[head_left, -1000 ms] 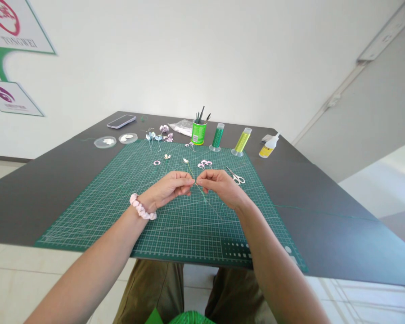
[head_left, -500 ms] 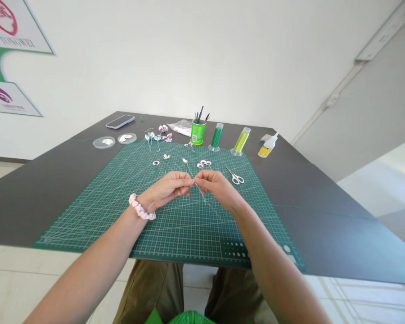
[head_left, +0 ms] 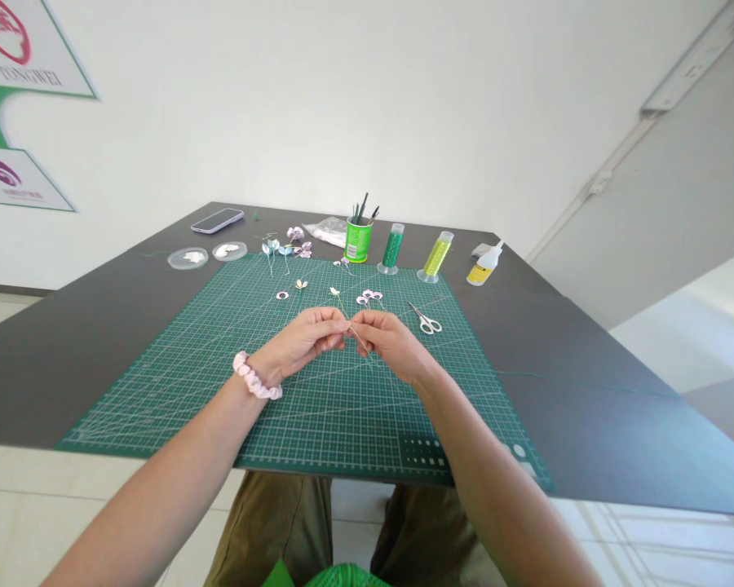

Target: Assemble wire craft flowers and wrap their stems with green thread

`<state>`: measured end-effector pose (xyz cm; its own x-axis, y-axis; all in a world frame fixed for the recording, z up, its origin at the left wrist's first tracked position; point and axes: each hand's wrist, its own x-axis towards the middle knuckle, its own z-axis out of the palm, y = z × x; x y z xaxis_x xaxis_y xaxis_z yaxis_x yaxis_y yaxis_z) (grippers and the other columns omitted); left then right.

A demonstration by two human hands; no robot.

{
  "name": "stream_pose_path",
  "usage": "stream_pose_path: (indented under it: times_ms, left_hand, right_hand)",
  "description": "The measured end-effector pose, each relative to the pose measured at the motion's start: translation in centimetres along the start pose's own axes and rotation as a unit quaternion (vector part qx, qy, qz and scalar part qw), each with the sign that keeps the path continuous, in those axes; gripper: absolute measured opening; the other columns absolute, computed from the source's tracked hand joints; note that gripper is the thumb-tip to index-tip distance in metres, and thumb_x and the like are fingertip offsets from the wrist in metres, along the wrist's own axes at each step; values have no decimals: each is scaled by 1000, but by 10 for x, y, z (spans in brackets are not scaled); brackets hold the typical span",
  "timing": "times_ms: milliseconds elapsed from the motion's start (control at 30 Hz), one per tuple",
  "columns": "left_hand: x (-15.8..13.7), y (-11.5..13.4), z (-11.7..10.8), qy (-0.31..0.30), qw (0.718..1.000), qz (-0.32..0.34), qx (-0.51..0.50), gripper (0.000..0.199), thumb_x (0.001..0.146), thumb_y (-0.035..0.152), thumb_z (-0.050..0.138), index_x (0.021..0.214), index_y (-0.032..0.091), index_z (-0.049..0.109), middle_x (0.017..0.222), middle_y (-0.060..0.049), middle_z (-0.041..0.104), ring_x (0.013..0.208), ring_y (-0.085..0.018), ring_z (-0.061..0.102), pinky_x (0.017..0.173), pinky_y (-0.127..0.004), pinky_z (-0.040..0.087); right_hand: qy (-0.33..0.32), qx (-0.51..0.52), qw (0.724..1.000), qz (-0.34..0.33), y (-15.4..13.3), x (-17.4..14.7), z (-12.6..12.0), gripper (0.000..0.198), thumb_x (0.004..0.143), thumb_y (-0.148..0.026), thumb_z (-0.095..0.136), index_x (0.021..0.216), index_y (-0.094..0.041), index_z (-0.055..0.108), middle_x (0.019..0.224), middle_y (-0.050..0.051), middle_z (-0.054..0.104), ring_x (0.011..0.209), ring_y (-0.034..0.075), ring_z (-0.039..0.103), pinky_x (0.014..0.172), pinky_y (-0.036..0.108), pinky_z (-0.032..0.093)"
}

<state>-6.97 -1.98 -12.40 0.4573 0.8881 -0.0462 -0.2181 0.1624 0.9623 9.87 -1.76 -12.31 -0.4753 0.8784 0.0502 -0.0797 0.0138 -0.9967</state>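
My left hand (head_left: 311, 336) and my right hand (head_left: 391, 341) meet over the cutting mat (head_left: 318, 408), fingertips nearly touching. Between my left thumb and fingers is pinched the thin stem of a small white flower (head_left: 334, 291); its head points away from me, and the stem's lower end runs down toward me. My right fingers are closed on the same stem, or on thread around it; the exact grip is too small to make out. Just beyond my hands lie pink-rimmed flower pieces (head_left: 369, 296), a cream flower (head_left: 301, 284) and a pink ring (head_left: 282, 295).
White-handled scissors (head_left: 426, 324) lie right of my hands. Behind stand a green can (head_left: 358, 242) of tools, a green thread spool (head_left: 392, 249), a yellow-green spool (head_left: 437, 257) and a glue bottle (head_left: 485, 265). Blue flowers (head_left: 271, 245), shallow dishes (head_left: 187, 258) and a phone (head_left: 218, 220) are at left.
My right fingers have shifted slightly around the stem, and its lower end shows more plainly below them. My left hand keeps its pinch. Everything on the table stays in place.
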Motion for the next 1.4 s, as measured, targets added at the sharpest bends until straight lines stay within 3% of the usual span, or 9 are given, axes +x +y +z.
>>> stream_pose_path:
  times_ms: [367,667,967,1167,1400]
  left_hand:
    - [4,-3,1,27,995,53,-76,24,71,28,77,67,14,58,60,4,54,60,-8,50,65,-23,43]
    - [6,-8,2,59,994,83,-26,23,76,31,71,70,17,55,57,4,54,55,-10,52,60,-25,44]
    - [8,-10,7,170,972,151,56,22,77,29,65,65,17,50,59,5,47,49,-6,39,49,-22,33]
    - [9,-13,5,243,917,224,226,20,82,30,58,67,19,52,61,4,48,52,-10,41,49,-25,33]
    - [8,-12,0,291,782,339,435,21,84,17,53,64,20,47,66,2,49,63,-13,47,62,-27,39]
  right_hand:
    - [-17,131,991,18,7,2,9,28,75,-40,70,65,-18,57,50,-8,41,47,7,36,51,25,32]
    - [7,51,999,-13,13,3,15,21,78,-35,61,69,-17,62,49,-8,42,46,7,36,49,24,34]
    - [22,-8,1000,-1,15,1,26,20,81,-31,53,69,-18,60,48,-8,43,43,7,38,46,23,34]
    - [12,-38,999,27,13,-1,28,21,84,-29,52,67,-18,58,48,-8,44,37,5,37,39,21,31]
    - [-23,-70,996,41,0,-4,17,21,86,-27,52,71,-16,61,46,-9,44,33,4,33,35,20,25]
